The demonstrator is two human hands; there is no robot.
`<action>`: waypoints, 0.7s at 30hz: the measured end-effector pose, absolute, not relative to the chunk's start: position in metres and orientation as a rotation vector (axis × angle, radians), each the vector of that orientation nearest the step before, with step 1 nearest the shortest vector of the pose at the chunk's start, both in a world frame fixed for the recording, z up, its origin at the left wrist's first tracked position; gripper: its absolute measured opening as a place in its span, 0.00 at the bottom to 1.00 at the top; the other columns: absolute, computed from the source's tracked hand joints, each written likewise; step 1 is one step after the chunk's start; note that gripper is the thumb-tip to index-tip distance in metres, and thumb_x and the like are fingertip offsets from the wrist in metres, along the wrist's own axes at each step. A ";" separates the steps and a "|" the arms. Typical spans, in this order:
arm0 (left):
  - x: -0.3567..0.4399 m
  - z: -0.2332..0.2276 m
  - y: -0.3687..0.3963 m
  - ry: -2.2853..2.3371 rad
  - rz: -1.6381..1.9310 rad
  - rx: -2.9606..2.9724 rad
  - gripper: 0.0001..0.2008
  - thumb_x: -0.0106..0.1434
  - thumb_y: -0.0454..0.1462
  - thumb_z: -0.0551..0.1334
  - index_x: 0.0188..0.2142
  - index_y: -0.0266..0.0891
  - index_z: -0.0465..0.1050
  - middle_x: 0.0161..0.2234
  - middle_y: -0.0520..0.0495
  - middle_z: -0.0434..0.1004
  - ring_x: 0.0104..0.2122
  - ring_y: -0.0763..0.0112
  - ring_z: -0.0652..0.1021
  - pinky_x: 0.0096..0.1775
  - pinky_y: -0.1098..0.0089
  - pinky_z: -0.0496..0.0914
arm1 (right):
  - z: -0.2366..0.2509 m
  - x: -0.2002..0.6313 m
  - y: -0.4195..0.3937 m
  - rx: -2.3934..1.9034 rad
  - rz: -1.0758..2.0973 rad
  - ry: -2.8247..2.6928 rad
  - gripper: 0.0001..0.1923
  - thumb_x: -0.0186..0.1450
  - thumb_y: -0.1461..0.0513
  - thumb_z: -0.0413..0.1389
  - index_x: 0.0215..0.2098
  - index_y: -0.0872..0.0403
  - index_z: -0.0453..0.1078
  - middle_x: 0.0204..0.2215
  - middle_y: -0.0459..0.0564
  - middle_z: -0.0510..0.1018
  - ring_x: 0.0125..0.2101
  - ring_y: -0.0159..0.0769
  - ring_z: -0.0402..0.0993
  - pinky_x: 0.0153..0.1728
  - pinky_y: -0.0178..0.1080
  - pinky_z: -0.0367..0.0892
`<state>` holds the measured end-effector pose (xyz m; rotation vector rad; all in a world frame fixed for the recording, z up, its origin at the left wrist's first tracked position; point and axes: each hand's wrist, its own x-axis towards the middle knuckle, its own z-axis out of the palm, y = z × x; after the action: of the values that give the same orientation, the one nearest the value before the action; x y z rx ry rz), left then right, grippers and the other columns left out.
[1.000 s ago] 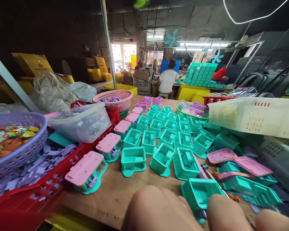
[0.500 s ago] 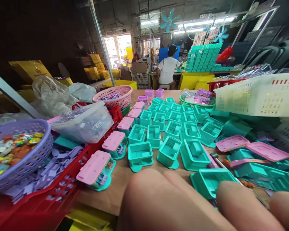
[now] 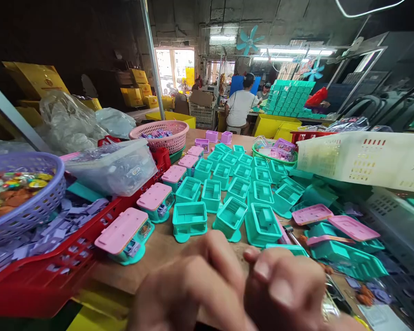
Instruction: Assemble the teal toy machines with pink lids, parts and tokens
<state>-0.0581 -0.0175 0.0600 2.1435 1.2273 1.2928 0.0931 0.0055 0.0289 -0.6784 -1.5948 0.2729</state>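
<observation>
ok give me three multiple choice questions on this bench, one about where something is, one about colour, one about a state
1. Where does the pink basket stand?
A. far left part of the table
B. at the near right edge
C. on the floor

2. What colour are the lids on the closed toy cases?
A. yellow
B. pink
C. black

3. How are the left hand and the right hand?
A. spread far apart
B. close together at the near edge
C. inside the purple basket

Key: 1 A, it stands beyond the red tray; 2 B, pink tops on teal bases; 3 B, they meet low in view.
</observation>
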 end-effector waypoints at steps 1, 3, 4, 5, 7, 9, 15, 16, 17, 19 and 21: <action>-0.057 0.059 -0.009 1.169 1.293 2.127 0.13 0.71 0.46 0.52 0.43 0.46 0.72 0.37 0.46 0.73 0.37 0.66 0.75 0.38 0.61 0.74 | 0.023 0.094 0.011 -0.637 0.263 -1.553 0.18 0.72 0.49 0.43 0.56 0.37 0.65 0.34 0.49 0.67 0.36 0.41 0.69 0.38 0.45 0.70; -0.057 0.044 0.004 1.085 1.250 2.157 0.10 0.70 0.43 0.54 0.42 0.43 0.71 0.34 0.46 0.72 0.36 0.67 0.74 0.37 0.64 0.72 | 0.001 0.104 0.015 -0.655 0.278 -1.609 0.19 0.72 0.51 0.44 0.57 0.43 0.65 0.38 0.51 0.66 0.39 0.39 0.68 0.38 0.42 0.70; -0.059 0.031 0.008 1.082 1.200 2.221 0.07 0.69 0.39 0.56 0.41 0.41 0.71 0.33 0.47 0.71 0.35 0.68 0.73 0.36 0.66 0.71 | -0.013 0.111 0.015 -0.722 0.307 -1.704 0.18 0.71 0.53 0.47 0.56 0.47 0.66 0.39 0.52 0.66 0.41 0.39 0.68 0.39 0.41 0.70; -0.062 0.016 0.009 1.099 1.138 2.317 0.04 0.67 0.35 0.58 0.39 0.40 0.71 0.32 0.47 0.70 0.35 0.68 0.72 0.34 0.67 0.70 | -0.029 0.118 0.012 -0.808 0.348 -1.811 0.16 0.70 0.57 0.50 0.55 0.49 0.67 0.40 0.53 0.66 0.41 0.38 0.69 0.39 0.40 0.70; -0.073 -0.017 0.009 1.139 1.035 2.489 0.05 0.65 0.31 0.58 0.33 0.39 0.70 0.30 0.47 0.69 0.34 0.67 0.71 0.33 0.68 0.68 | -0.060 0.131 0.005 -0.940 0.422 -1.938 0.15 0.67 0.64 0.53 0.52 0.50 0.67 0.39 0.52 0.68 0.41 0.37 0.70 0.39 0.38 0.71; -0.088 -0.045 0.007 1.213 1.040 2.553 0.05 0.64 0.29 0.57 0.34 0.39 0.70 0.33 0.46 0.70 0.36 0.66 0.72 0.36 0.66 0.69 | -0.086 0.138 -0.002 -1.013 0.467 -1.983 0.13 0.66 0.66 0.53 0.49 0.50 0.67 0.38 0.51 0.69 0.40 0.37 0.71 0.39 0.38 0.71; -0.122 -0.072 0.042 1.890 1.346 2.229 0.27 0.65 0.39 0.61 0.62 0.41 0.56 0.57 0.37 0.62 0.57 0.54 0.67 0.58 0.50 0.65 | -0.110 0.130 -0.010 -1.147 0.379 -2.184 0.07 0.67 0.65 0.53 0.43 0.49 0.69 0.37 0.50 0.72 0.37 0.39 0.71 0.36 0.41 0.70; -0.123 -0.074 0.052 1.914 1.345 2.180 0.32 0.65 0.41 0.62 0.65 0.41 0.51 0.60 0.36 0.59 0.60 0.53 0.64 0.60 0.50 0.63 | -0.109 0.128 -0.011 -1.165 0.345 -2.212 0.07 0.67 0.65 0.53 0.43 0.49 0.69 0.37 0.50 0.72 0.38 0.39 0.70 0.37 0.42 0.69; -0.124 -0.075 0.061 1.908 1.329 2.151 0.35 0.65 0.43 0.62 0.66 0.41 0.46 0.62 0.35 0.56 0.63 0.52 0.62 0.61 0.50 0.62 | -0.107 0.126 -0.012 -1.176 0.320 -2.232 0.07 0.67 0.65 0.53 0.42 0.49 0.69 0.38 0.50 0.72 0.38 0.40 0.70 0.37 0.42 0.69; -0.122 -0.078 0.072 1.877 1.293 2.112 0.39 0.65 0.46 0.61 0.67 0.41 0.41 0.63 0.34 0.54 0.64 0.50 0.59 0.62 0.48 0.61 | -0.105 0.126 -0.014 -1.167 0.308 -2.250 0.08 0.68 0.65 0.52 0.42 0.49 0.70 0.37 0.50 0.72 0.38 0.39 0.69 0.38 0.43 0.68; -0.117 -0.080 0.070 1.847 1.268 2.076 0.40 0.65 0.47 0.61 0.68 0.43 0.40 0.63 0.35 0.55 0.64 0.48 0.60 0.62 0.47 0.61 | -0.104 0.128 -0.016 -1.120 0.327 -2.249 0.08 0.68 0.66 0.51 0.42 0.50 0.70 0.36 0.51 0.72 0.37 0.38 0.69 0.37 0.42 0.67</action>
<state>-0.1173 0.0705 -0.0796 2.0758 1.8474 1.2681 0.1276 -0.0163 -0.1044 -1.1205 -2.2492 0.3269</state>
